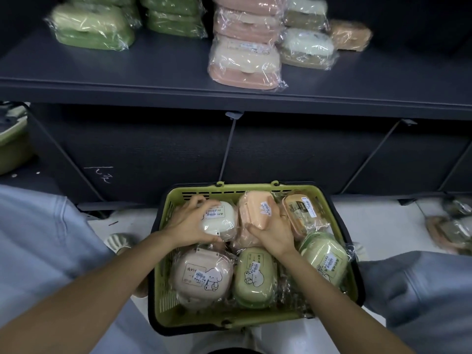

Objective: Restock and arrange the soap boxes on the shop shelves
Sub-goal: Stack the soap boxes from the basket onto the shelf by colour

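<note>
A green basket (pixel 163 284) on the floor between my knees holds several wrapped soap boxes. My left hand (pixel 190 222) grips a white soap box (pixel 219 221) at the basket's far left. My right hand (pixel 274 227) grips an orange soap box (pixel 256 208) beside it. Nearer me in the basket lie a pink box (pixel 201 277), a green box (pixel 255 277) and a light green box (pixel 325 259). On the dark shelf (pixel 153 80) above stand stacks of green boxes (pixel 94 26), pink boxes (pixel 245 47) and white-and-olive boxes (pixel 306 44).
A lone orange box (pixel 351 34) sits at the shelf's right end. More wrapped boxes (pixel 452 231) lie on the floor at right. A green tub (pixel 12 144) stands on a lower level at left. Dark panels with slanted rods back the space under the shelf.
</note>
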